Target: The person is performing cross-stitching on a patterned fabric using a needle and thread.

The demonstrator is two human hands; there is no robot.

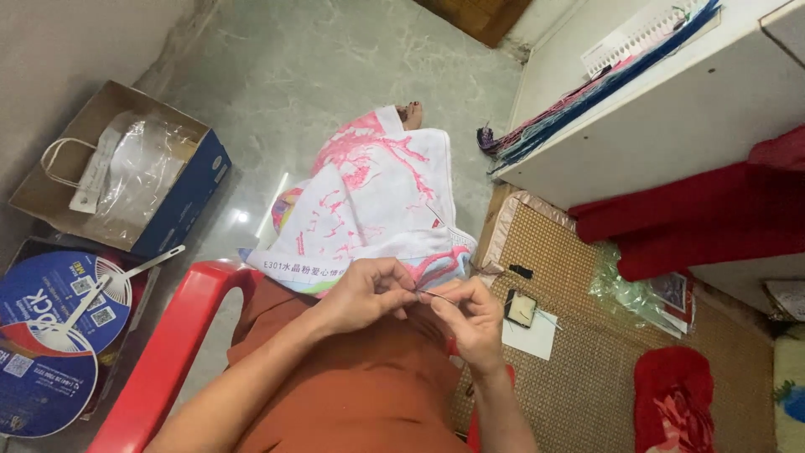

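1. The left hand and the right hand met over the lap, fingertips pinched together on a thin needle held between them; any thread was too fine to make out.
2. A white cloth with a pink printed pattern lay across the knees, just beyond the hands.
3. The person wore an orange garment and sat in a red plastic chair.
4. On the grey floor to the left stood an open blue box holding clear plastic wrap, with round blue hand fans near it.
5. To the right lay a woven mat bearing a small dark square item on white paper.
6. Red fabric hung under a white shelf.
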